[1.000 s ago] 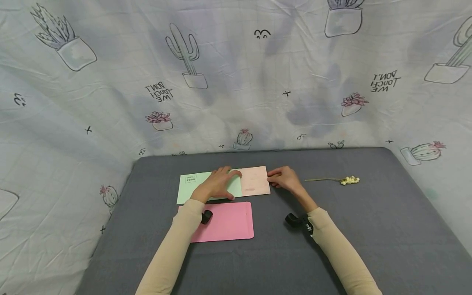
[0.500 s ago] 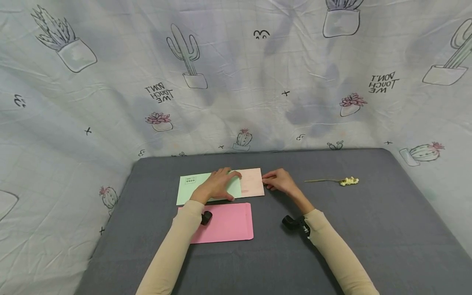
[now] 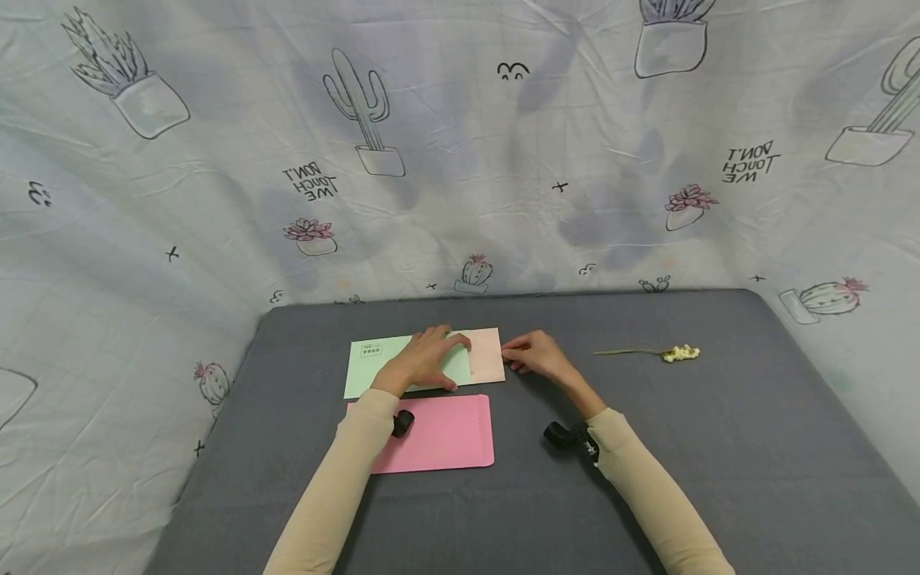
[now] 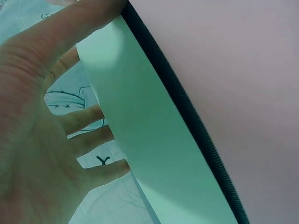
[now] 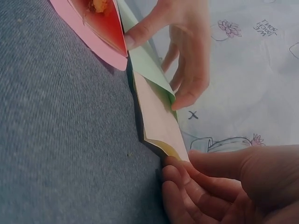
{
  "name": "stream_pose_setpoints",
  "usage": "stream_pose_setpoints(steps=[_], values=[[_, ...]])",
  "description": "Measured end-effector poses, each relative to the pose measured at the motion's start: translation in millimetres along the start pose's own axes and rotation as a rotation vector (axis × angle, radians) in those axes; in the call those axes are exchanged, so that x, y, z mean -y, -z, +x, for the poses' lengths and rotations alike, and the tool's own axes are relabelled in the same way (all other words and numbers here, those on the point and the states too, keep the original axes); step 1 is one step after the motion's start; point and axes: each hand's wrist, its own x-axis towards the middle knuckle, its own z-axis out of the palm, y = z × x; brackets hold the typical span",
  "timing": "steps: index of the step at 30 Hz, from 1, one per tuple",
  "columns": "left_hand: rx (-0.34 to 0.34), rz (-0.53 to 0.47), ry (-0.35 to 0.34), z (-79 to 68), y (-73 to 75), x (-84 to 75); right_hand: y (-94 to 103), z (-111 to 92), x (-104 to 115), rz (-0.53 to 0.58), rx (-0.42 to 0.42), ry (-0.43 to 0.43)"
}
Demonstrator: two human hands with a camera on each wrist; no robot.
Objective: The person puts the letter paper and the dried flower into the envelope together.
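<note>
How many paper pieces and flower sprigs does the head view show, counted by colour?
Light green: 1, the envelope
Peach: 1, the card
Pink: 1, the flat paper piece
Yellow: 1, the flower sprig
Total: 4

Your right hand (image 5: 229,186) pinches the pale paper's (image 5: 159,112) end | its other end sits inside the green envelope (image 5: 147,60) | your left hand (image 5: 189,46) grips that envelope's edges

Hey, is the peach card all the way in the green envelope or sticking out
Partly out: the peach card sticks out past the edge of the green envelope, its free end pinched by the right hand.
</note>
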Motion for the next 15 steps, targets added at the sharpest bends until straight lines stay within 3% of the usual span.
stream_pose_setpoints(steps=[15], values=[[0.011,-0.015,0.016,-0.9,0.2,0.4,-10.7,3.7,3.7,0.019,0.047,0.041]])
